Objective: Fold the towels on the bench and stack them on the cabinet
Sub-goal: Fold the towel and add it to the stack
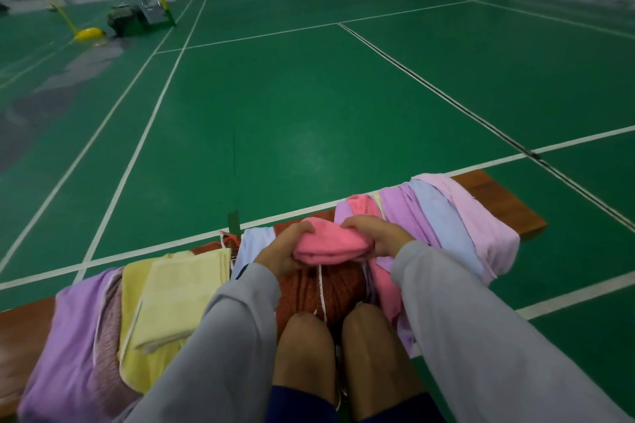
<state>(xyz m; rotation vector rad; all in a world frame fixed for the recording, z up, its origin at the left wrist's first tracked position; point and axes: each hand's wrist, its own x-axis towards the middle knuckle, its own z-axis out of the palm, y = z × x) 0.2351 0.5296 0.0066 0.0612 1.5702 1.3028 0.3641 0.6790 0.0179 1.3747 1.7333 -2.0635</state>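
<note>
Two hands hold a folded pink towel (330, 245) over the bench (501, 203).
At the left a purple towel (68, 336) and a folded yellow towel (178, 295) lie on the bench; the left hand (285, 249) clamps the pink towel's left end with curled fingers, the right hand (381, 235) clamps its right end; further right, a light pink towel (481, 227) hangs over the bench.

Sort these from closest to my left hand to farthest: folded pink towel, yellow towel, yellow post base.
1. Folded pink towel: held in the left hand.
2. Yellow towel: left, on the bench.
3. Yellow post base: far left, across the court.
</note>
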